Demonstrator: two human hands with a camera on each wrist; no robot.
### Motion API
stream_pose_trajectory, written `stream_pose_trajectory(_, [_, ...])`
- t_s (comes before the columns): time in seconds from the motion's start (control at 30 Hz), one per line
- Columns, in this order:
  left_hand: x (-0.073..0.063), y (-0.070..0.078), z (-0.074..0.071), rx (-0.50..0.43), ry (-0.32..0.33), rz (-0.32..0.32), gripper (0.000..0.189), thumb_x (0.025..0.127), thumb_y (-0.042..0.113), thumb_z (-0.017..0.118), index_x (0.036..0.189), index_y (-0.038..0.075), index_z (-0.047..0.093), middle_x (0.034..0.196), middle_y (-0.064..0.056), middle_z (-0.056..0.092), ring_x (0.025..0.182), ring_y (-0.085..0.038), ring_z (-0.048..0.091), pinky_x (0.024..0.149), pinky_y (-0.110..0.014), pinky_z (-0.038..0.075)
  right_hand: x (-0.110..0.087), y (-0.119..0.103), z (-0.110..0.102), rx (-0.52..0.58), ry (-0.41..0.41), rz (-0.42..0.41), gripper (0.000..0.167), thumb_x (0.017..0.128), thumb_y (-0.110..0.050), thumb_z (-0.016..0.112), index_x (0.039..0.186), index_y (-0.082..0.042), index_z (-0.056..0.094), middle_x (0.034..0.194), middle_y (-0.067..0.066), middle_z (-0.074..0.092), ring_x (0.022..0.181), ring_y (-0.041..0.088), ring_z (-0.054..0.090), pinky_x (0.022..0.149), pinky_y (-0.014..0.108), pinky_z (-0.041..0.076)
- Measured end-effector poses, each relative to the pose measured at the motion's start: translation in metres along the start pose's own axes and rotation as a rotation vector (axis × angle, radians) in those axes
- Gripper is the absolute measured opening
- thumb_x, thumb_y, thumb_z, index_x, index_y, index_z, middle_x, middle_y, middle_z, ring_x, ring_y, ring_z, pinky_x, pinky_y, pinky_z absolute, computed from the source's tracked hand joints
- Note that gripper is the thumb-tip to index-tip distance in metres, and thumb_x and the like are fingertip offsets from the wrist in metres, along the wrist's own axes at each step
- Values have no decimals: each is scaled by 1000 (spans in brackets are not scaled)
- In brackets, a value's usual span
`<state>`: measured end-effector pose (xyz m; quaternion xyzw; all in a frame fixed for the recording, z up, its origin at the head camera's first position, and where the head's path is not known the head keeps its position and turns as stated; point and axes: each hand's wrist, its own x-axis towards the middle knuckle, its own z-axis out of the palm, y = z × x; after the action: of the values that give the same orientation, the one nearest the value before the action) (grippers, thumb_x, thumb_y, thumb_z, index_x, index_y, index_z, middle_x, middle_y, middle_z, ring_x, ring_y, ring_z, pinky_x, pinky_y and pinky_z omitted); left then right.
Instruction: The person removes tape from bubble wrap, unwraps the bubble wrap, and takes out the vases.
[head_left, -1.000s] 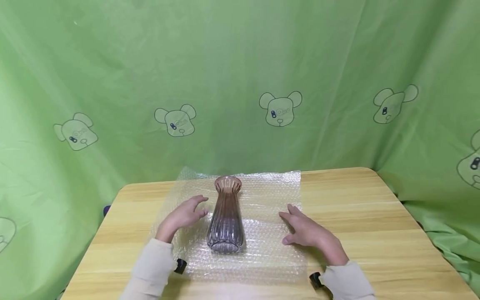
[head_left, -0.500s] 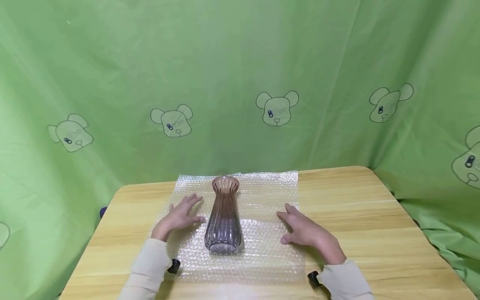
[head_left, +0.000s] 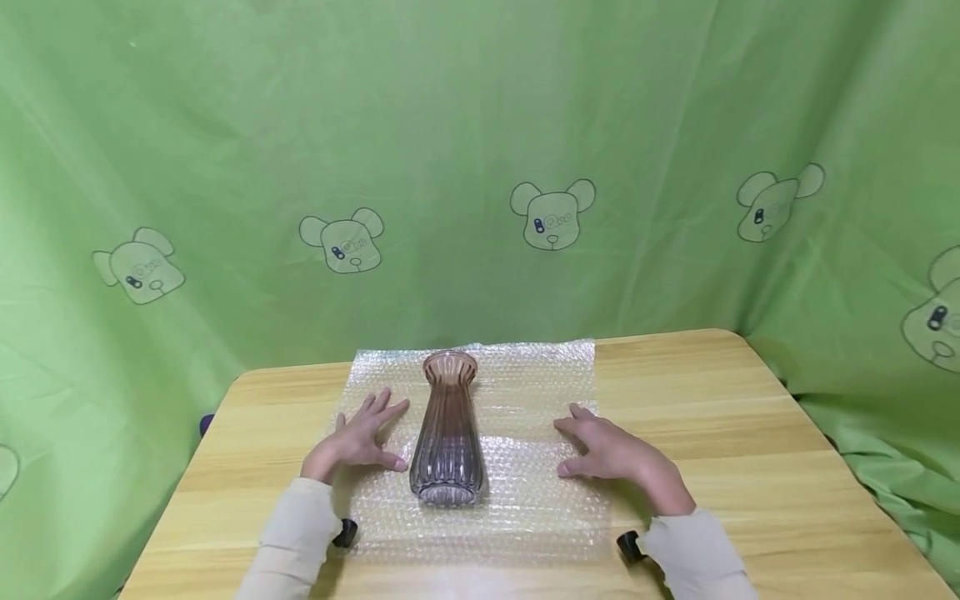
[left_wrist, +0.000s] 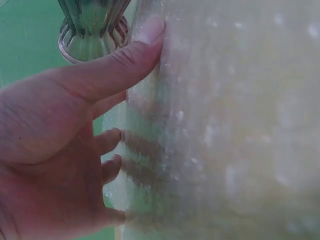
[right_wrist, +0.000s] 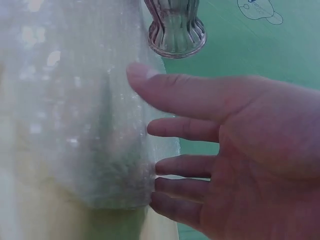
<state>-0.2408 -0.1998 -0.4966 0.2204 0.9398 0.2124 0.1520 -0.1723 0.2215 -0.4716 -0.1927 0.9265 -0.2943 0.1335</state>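
Note:
A ribbed glass vase [head_left: 450,433], pinkish brown at the flared mouth and grey toward the base, lies on its side on a sheet of clear bubble wrap [head_left: 525,500]. Its mouth faces the far side of the table. Just left of the vase, my left hand [head_left: 358,440] rests on the bubble wrap with fingers spread, thumb tip close to the glass. On the other side, my right hand [head_left: 618,454] touches the right part of the sheet, fingers loosely extended. Both wrist views show fingertips at the sheet's surface and the vase mouth [right_wrist: 177,37] beyond; neither hand holds anything.
The wooden table [head_left: 735,433] has rounded far corners. Behind and beside it hangs a green curtain [head_left: 450,125] printed with bear heads. Dark wrist cameras [head_left: 630,547] sit below both hands near the sheet's front corners.
My left hand has moved slightly left, away from the vase, and its fingers have spread on the sheet, whose far-left corner now lies flatter. The right hand and the vase stay nearly in place.

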Motion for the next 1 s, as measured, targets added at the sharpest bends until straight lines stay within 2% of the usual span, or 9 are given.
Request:
stream_pose_trajectory(0.1, [-1,1,0,4,-12,-23,109,75,41,89,162,14,29,169,-24,3,153,-50,1,107,-85,-2,5,-4,-3,-20,44,-28,67,90,-22,78,142,11,51,152,40,36,142,57,32,116,68,27])
stream_pose_trajectory(0.2, [-2,2,0,7,-21,-39,110,75,41,89,163,15,29,169,-24,3,153,-50,2,107,-85,-1,15,-12,-1,-7,130,-33,63,93,-19,75,142,10,51,148,35,46,137,53,42,114,65,34])
stream_pose_trajectory(0.27, [-4,2,-1,5,-21,-44,109,74,41,89,163,15,30,169,-24,3,153,-50,2,107,-85,-1,24,-19,2,61,178,-34,62,95,-20,73,145,9,49,145,32,50,132,50,49,111,61,41])
stream_pose_trajectory(0.33, [-4,3,-2,5,-16,-40,109,74,41,89,162,14,30,169,-24,4,153,-50,3,106,-85,-1,36,-28,7,181,199,-15,64,97,-25,71,147,6,47,143,30,54,127,46,56,106,56,48])
stream_pose_trajectory(0.47, [-6,4,-5,9,-18,-52,110,74,40,89,162,14,29,169,-23,3,153,-50,3,107,-85,-2,61,-51,17,492,158,80,77,96,-37,73,153,2,41,139,29,56,115,41,63,94,48,58])
stream_pose_trajectory(0.57, [-6,4,-7,13,-22,-60,110,74,40,89,163,14,29,169,-23,3,153,-50,3,107,-84,-2,78,-67,25,656,120,171,88,93,-44,74,157,1,33,139,28,55,111,40,65,89,46,61])
stream_pose_trajectory(0.83, [-3,8,-6,-1,-24,-60,110,75,39,89,163,15,29,169,-22,2,153,-49,1,107,-84,-3,108,-88,34,890,73,327,108,89,-56,75,160,2,18,130,27,61,105,35,69,83,43,62])
stream_pose_trajectory(0.9, [-2,9,-4,-10,-27,-69,110,75,39,89,163,16,28,169,-21,1,154,-48,-1,108,-83,-4,112,-88,36,938,56,328,105,90,-55,74,158,3,19,127,25,63,103,34,70,81,42,63])
stream_pose_trajectory(1.0, [-2,9,-1,-21,-31,-75,110,75,40,88,163,18,27,170,-20,-1,154,-47,-2,108,-83,-5,116,-88,40,972,33,323,94,91,-53,73,150,5,30,120,24,64,98,34,70,79,43,63])
